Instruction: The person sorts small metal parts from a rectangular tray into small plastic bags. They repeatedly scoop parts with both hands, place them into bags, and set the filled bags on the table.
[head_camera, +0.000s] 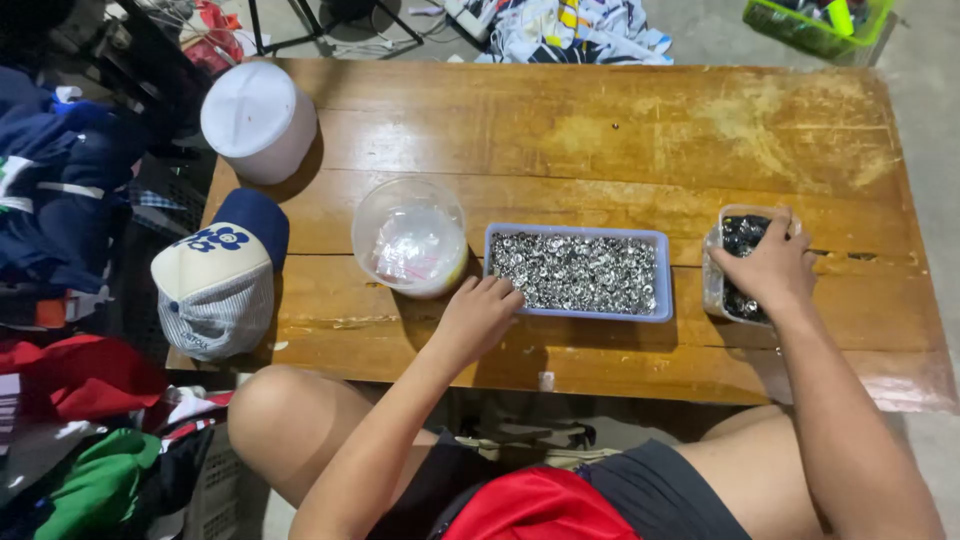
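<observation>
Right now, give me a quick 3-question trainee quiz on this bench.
1. True or false: the left hand rests at the near left corner of the blue tray of small silvery parts.
2. Which container do the right hand and its fingers reach into?
A. round clear bowl
B. small clear tub of dark parts
C. white lidded bucket
3. Fill in: a ____ lies at the left end of the wooden table.

Key: 1 true; 2 B; 3 cap.
</observation>
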